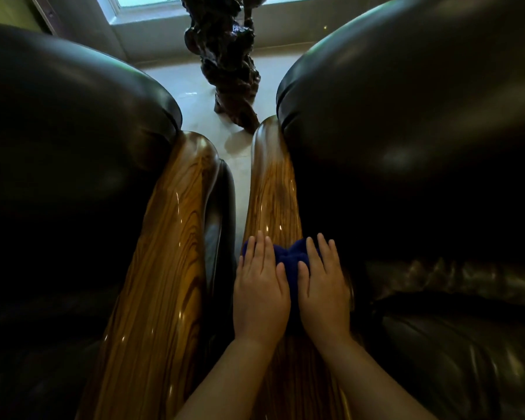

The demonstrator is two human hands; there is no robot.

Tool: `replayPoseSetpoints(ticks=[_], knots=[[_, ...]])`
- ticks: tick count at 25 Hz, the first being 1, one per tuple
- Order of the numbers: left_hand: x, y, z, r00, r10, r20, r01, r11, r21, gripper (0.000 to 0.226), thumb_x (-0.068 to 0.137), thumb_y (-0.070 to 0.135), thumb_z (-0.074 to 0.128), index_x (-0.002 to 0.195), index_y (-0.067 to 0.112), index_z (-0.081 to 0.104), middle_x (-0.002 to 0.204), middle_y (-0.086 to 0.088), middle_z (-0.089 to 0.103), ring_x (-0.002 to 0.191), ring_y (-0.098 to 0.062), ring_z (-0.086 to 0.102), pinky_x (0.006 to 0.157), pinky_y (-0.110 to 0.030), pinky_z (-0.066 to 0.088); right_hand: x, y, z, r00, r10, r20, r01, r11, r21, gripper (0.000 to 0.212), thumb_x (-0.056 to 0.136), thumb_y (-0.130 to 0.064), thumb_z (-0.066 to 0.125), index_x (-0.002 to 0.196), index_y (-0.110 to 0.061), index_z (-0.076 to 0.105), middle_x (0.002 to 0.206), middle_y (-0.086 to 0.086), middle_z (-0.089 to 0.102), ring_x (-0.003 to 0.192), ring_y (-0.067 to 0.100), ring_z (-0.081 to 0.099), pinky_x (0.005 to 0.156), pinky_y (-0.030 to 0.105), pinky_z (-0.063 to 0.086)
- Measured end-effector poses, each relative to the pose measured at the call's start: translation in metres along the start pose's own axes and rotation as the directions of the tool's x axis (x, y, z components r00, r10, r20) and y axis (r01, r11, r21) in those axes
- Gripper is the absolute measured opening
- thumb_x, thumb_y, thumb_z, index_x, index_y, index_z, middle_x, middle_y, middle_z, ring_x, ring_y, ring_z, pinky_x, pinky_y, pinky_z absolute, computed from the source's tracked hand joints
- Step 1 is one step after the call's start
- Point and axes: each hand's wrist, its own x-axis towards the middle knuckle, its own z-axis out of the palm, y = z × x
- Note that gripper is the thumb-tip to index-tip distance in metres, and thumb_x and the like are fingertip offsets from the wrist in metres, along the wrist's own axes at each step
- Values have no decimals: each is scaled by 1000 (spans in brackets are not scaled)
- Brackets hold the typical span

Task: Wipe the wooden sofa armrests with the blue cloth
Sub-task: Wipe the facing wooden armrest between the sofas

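Head view, looking down between two dark leather sofas, each with a glossy wooden armrest running away from the camera.

The blue cloth (288, 262) is lying bunched on the right-hand armrest (273, 195), roughly midway along the visible length. Both hands are pressing it down side by side: the left hand (259, 286) is covering the cloth's left part and the armrest's outer edge, the right hand (322, 286) is covering its right part near the leather cushion (406, 131). Fingers on both are lying straight and flat, palms down; neither is curling round or pinching the cloth, only a strip of which is showing between and ahead of the hands.

Judgement: the wiping stroke on this armrest is in progress. The far stretch toward the rounded end is lying ahead of the cloth. The left-hand armrest (170, 237) is carrying no cloth and no hand; whether it is already wiped cannot be told.

Next move is probably calling for steady downward pressure while sliding along the grain, keeping the cloth from slipping off the curved outer edge toward the pale floor (240, 153).
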Motion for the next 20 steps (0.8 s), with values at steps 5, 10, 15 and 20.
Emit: replayPoseSetpoints(ticks=[5, 10, 15, 20], knots=[[82, -1, 8, 997, -82, -10, 82, 996, -38, 53, 93, 35, 15, 142, 14, 22, 153, -3, 23, 140, -10, 14, 112, -28, 16, 83, -13, 18, 1000, -9, 6, 9, 1000, -1, 50, 97, -34, 25, 143, -13, 22, 156, 6, 14, 143, 17, 4, 115, 42, 21], [150, -6, 19, 992, -116, -45, 112, 990, -90, 47, 97, 29, 22, 140, 10, 28, 150, -7, 29, 139, -14, 22, 109, -28, 20, 150, -21, 33, 997, -52, -56, 46, 995, -92, 52, 96, -34, 26, 142, -9, 22, 155, 12, 15, 143, 25, 9, 113, 44, 23], [166, -9, 21, 990, -124, -64, 114, 984, -137, 46, 98, 26, 23, 140, 7, 29, 149, -9, 32, 138, -16, 25, 110, -27, 19, 167, -23, 34, 990, -134, -49, 126, 982, -140, 47, 97, -32, 27, 139, -12, 33, 154, 10, 19, 142, 26, 11, 112, 45, 23], [125, -7, 12, 996, -36, -83, 35, 999, -12, 44, 98, 23, 25, 138, 5, 31, 147, -11, 34, 138, -18, 26, 111, -28, 20, 128, -15, 21, 989, -145, 16, 146, 987, -60, 44, 98, -30, 26, 136, -11, 39, 150, 8, 31, 142, 23, 15, 114, 43, 21]])
